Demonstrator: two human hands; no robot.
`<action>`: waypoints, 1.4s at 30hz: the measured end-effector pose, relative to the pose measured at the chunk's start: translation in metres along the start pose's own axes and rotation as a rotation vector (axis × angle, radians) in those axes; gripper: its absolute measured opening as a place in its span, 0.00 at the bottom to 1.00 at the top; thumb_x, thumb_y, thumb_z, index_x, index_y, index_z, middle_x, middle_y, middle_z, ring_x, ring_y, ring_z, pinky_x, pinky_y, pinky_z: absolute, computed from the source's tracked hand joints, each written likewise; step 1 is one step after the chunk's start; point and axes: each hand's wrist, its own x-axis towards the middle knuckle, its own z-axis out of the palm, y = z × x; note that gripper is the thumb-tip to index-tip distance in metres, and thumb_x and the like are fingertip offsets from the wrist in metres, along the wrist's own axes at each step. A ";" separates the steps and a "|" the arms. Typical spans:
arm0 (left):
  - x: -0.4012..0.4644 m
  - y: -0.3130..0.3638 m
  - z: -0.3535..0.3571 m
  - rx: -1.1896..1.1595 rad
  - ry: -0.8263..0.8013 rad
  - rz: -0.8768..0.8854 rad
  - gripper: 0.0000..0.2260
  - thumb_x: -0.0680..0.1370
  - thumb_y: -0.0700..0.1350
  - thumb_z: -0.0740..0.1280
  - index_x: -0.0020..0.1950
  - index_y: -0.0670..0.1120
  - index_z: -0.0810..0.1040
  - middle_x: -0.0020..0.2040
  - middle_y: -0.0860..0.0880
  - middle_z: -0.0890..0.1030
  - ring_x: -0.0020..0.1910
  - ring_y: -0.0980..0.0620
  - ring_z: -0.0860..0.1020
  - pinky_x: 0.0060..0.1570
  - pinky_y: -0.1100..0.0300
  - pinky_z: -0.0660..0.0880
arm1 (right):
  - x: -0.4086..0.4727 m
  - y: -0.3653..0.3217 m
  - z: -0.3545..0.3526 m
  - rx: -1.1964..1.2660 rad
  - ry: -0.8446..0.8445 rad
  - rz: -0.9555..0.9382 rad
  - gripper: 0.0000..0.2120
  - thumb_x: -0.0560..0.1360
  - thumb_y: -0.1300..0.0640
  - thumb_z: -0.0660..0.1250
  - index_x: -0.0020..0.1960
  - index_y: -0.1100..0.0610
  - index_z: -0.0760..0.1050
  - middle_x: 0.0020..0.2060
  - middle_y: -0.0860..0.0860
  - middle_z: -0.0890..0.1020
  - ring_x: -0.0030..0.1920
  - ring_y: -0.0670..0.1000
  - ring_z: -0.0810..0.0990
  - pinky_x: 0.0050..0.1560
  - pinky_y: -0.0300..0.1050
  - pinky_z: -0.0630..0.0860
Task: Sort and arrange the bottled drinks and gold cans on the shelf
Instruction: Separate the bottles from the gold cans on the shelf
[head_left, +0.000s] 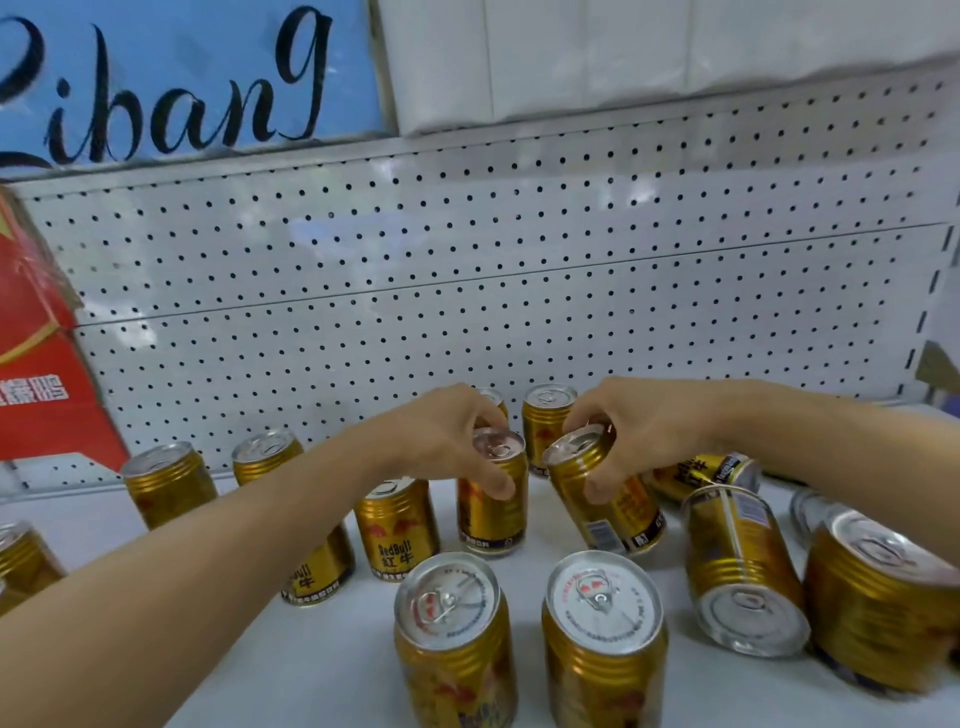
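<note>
Under the left hand (447, 436) an upright gold can (493, 499) is pinched by its rim; the right hand (628, 431) grips a tilted can (605, 493), probably to stand it alongside.

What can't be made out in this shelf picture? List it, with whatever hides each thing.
1. Head view: the rear can is mostly hidden behind the left hand.
2. The can under the left forearm shows only its lower part.
3. The cans at the left edge and bottom edge are cut off.
4. The clear object behind the right-side cans is too hidden to identify.
5. The red box print is cropped.
</note>
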 end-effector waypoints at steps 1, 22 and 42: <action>-0.001 -0.001 0.002 0.000 0.024 0.021 0.27 0.67 0.51 0.79 0.64 0.50 0.76 0.57 0.53 0.78 0.54 0.53 0.77 0.56 0.54 0.76 | -0.002 0.001 0.000 -0.008 0.016 -0.008 0.20 0.65 0.54 0.78 0.55 0.51 0.78 0.46 0.47 0.83 0.44 0.44 0.83 0.42 0.38 0.80; -0.021 0.009 0.006 0.130 0.220 0.168 0.30 0.73 0.59 0.71 0.72 0.55 0.67 0.68 0.56 0.70 0.65 0.57 0.69 0.58 0.62 0.66 | -0.015 -0.004 0.001 -0.060 0.034 0.032 0.37 0.68 0.51 0.78 0.70 0.48 0.62 0.62 0.45 0.73 0.59 0.48 0.75 0.58 0.43 0.74; 0.034 0.114 0.043 0.403 -0.224 0.216 0.31 0.73 0.69 0.64 0.70 0.54 0.69 0.61 0.52 0.78 0.53 0.52 0.74 0.55 0.54 0.72 | -0.025 0.095 -0.031 -0.334 -0.013 0.260 0.31 0.73 0.35 0.65 0.62 0.60 0.76 0.54 0.57 0.83 0.52 0.56 0.83 0.58 0.54 0.77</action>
